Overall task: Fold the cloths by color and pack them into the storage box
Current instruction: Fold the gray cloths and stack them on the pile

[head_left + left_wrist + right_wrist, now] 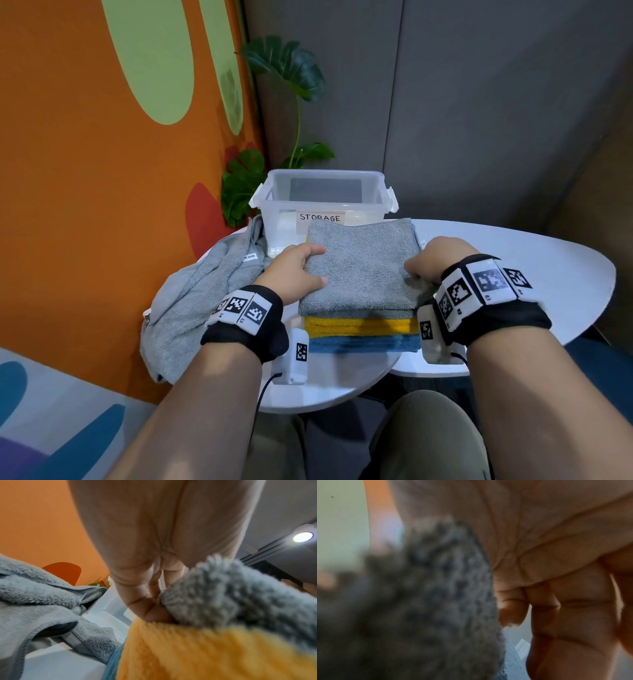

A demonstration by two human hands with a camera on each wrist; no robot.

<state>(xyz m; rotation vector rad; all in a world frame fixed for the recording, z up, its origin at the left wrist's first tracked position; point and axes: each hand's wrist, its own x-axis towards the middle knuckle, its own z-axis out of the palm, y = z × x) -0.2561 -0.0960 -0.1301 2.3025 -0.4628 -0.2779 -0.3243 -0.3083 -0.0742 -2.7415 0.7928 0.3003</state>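
Both forearms reach in from the near edge of the white tabletop (548,260), each wrist wrapped in a black band carrying square black-and-white markers. Between them sits a stack of folded cloths close to the near edge: a blue cloth (363,344) at the bottom, a yellow cloth (359,325) on it, and a folded grey cloth (359,270) on top. The left hand (294,270) holds the left side of the grey cloth, thumb lying over the top surface and fingers tucked under its edge; the left wrist view shows those fingers (154,609) wedged between the grey layer and the yellow one beneath, so this grip is pinching the grey cloth. The right hand (435,260) does likewise at the right side, thumb on top and fingers curled down beside the edge; the right wrist view is blurred but shows grey pile against the palm.

Beyond the stack, at the far edge, stands the clear plastic storage box (322,202), lidless, with a paper label reading STORAGE on its near wall. An unfolded grey cloth (191,301) lies crumpled along the left edge, touching the box and hanging over the rim. Behind the box rises a leafy green plant (284,68) against an orange wall (85,205).
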